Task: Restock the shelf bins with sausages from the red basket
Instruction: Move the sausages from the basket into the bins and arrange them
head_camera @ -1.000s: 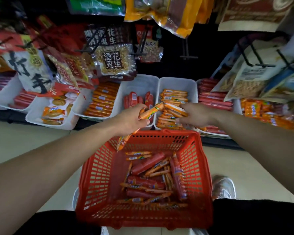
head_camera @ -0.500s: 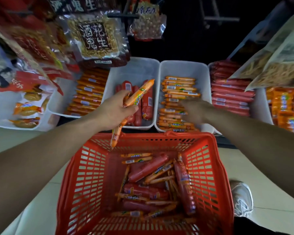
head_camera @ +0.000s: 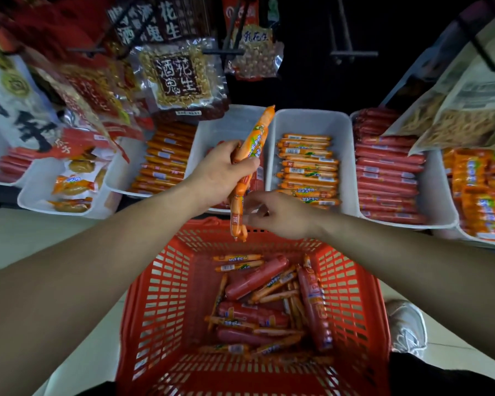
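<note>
White plastic shelf bins [head_camera: 312, 121] line a shop shelf above a red plastic basket [head_camera: 166, 295] as the left hand [head_camera: 220, 172], grip clamped, holds orange-wrapped sausage sticks [head_camera: 250, 155] angled toward one o'clock, while the right hand [head_camera: 280, 214], nearer the sticks' six-o'clock end, pinches them there.

sausages [head_camera: 257, 307] in basket [head_camera: 160, 310], bins [head_camera: 312, 121] behind
</note>
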`<control>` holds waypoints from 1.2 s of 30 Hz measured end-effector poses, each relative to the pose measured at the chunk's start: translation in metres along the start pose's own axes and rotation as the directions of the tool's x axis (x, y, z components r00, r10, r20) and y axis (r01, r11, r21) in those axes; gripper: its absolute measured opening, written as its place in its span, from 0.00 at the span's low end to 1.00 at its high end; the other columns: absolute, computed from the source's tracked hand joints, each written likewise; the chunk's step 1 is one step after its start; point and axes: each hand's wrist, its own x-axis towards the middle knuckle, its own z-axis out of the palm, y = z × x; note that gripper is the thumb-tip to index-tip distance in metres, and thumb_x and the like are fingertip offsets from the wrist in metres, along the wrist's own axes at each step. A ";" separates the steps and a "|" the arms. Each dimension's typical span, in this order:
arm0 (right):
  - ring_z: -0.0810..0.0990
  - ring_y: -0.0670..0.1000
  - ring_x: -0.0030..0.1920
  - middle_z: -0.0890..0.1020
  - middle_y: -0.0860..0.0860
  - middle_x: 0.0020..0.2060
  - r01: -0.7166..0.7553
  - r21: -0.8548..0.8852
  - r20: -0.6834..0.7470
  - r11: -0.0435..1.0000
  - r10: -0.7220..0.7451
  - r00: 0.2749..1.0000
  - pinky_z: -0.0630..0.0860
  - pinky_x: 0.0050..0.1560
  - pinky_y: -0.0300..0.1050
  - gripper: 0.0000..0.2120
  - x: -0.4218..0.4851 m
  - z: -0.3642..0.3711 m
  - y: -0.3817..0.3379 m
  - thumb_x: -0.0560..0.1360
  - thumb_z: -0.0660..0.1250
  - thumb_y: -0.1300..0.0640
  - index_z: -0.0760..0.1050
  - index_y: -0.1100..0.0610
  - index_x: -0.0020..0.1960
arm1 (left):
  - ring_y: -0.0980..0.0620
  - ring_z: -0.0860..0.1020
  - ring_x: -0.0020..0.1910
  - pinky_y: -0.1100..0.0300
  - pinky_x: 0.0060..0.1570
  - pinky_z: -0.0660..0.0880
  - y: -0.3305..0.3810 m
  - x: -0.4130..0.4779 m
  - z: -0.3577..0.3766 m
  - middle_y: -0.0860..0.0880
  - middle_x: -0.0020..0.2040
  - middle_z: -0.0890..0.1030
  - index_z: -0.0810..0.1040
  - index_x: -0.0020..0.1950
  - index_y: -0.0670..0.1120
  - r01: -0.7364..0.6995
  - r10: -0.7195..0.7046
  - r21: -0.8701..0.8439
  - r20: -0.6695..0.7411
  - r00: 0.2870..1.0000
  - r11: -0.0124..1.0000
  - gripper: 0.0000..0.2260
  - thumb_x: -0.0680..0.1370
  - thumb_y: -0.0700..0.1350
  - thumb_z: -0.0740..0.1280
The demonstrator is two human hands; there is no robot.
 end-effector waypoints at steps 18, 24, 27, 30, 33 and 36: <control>0.78 0.54 0.59 0.80 0.51 0.59 -0.161 -0.405 -0.236 0.900 0.067 0.969 0.75 0.58 0.53 0.17 -0.007 -0.069 0.075 0.79 0.65 0.44 0.76 0.47 0.66 | 0.46 0.72 0.37 0.44 0.39 0.75 -0.034 0.023 -0.026 0.45 0.38 0.72 0.71 0.49 0.50 0.079 -0.075 0.121 -0.040 0.996 0.989 0.04 0.82 0.46 0.64; 0.77 0.57 0.60 0.77 0.53 0.62 -0.300 -0.430 -0.299 0.851 0.179 0.937 0.74 0.54 0.50 0.20 -0.012 -0.079 0.103 0.78 0.64 0.44 0.73 0.49 0.68 | 0.52 0.72 0.34 0.57 0.32 0.67 -0.028 0.032 0.008 0.50 0.38 0.73 0.70 0.61 0.47 -0.002 -0.070 0.464 0.140 0.988 0.886 0.09 0.82 0.46 0.65; 0.79 0.57 0.57 0.79 0.55 0.59 -0.293 -0.318 -0.454 0.902 0.126 0.882 0.75 0.54 0.49 0.18 -0.020 -0.102 0.112 0.79 0.64 0.52 0.74 0.54 0.67 | 0.52 0.73 0.39 0.58 0.36 0.65 -0.020 0.053 0.035 0.49 0.46 0.76 0.70 0.67 0.47 -0.080 -0.057 0.553 0.227 0.972 0.829 0.15 0.82 0.46 0.65; 0.79 0.55 0.55 0.81 0.53 0.57 -0.299 -0.226 -0.516 0.927 0.146 0.844 0.75 0.54 0.46 0.16 -0.034 -0.117 0.130 0.77 0.64 0.57 0.76 0.55 0.65 | 0.49 0.75 0.54 0.60 0.47 0.69 -0.013 0.085 0.073 0.46 0.62 0.77 0.65 0.76 0.47 -0.169 -0.045 0.572 0.340 0.939 0.802 0.23 0.82 0.46 0.66; 0.79 0.55 0.54 0.81 0.53 0.55 -0.346 -0.207 -0.559 0.915 0.179 0.809 0.71 0.50 0.43 0.12 -0.052 -0.122 0.154 0.76 0.64 0.56 0.78 0.53 0.58 | 0.44 0.72 0.69 0.55 0.66 0.69 -0.015 0.115 0.115 0.44 0.74 0.71 0.64 0.78 0.47 -0.284 -0.037 0.632 0.445 0.895 0.721 0.27 0.80 0.45 0.68; 0.80 0.54 0.52 0.82 0.54 0.55 -0.392 -0.172 -0.573 0.904 0.232 0.786 0.72 0.49 0.44 0.13 -0.064 -0.122 0.176 0.76 0.65 0.56 0.78 0.54 0.60 | 0.45 0.72 0.69 0.57 0.66 0.69 -0.029 0.132 0.146 0.46 0.74 0.71 0.64 0.78 0.51 -0.300 -0.080 0.663 0.479 0.874 0.686 0.31 0.77 0.43 0.72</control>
